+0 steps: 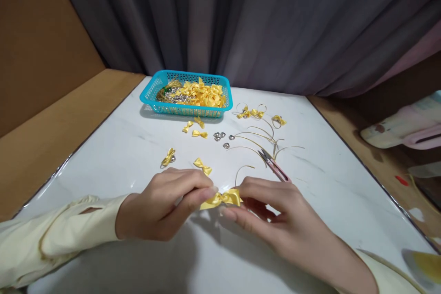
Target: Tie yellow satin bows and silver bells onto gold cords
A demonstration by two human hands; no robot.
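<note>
Both my hands meet low over the white table [120, 156] and pinch one small yellow ribbon bow [222, 199] between them. My left hand [161, 204] grips the bow's left loop with thumb and forefinger. My right hand [272, 213] holds its right loop, fingers curled. Pink thread snips [274, 165] lie just beyond my right hand. Another yellow bow [202, 166] rests right behind my left hand's fingertips, and a bow on a ring [168, 157] lies further left.
A turquoise basket [186, 109] at the back holds several yellow bows and metal rings. In front of it lie loose bows [195, 127], small silver rings [219, 136], gold wire pieces [258, 140] and finished bows on hoops [253, 112]. A grey curtain hangs behind.
</note>
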